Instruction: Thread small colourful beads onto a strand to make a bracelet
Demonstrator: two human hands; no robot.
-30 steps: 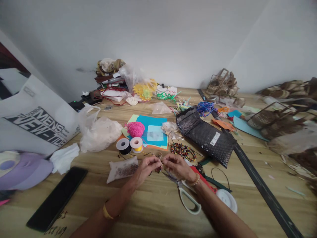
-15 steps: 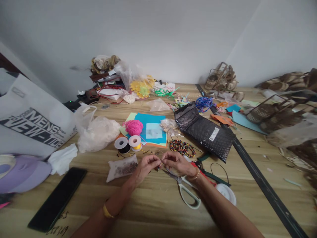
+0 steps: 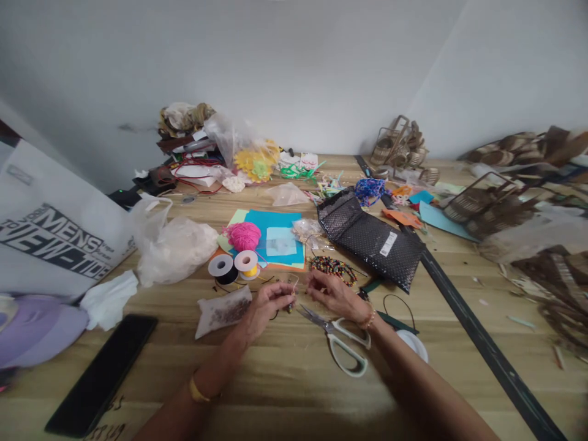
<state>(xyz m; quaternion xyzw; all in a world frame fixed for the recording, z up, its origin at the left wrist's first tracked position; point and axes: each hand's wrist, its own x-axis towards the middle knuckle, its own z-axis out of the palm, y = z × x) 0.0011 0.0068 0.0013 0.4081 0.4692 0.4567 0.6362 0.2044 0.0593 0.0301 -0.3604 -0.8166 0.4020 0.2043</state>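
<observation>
With both hands low over the surface [image 3: 294,392], left hand [image 3: 266,303] pinches a beaded wire [image 3: 291,299] steady, right hand [image 3: 333,294] fingers loosely curled beside it, scissors [image 3: 337,343] and bead bag [image 3: 223,311] within reach.

I see a thin cord [image 3: 294,283] carrying a few small dark beads [image 3: 290,308], pinched upright at my left hand [image 3: 266,303]; its loose end loops above the table [image 3: 285,380], just left of my right hand [image 3: 337,295].

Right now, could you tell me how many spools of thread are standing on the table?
2: a black-thread spool and a yellow-thread spool, side by side, beyond the left hand. Others may be hidden in the clutter.
</observation>
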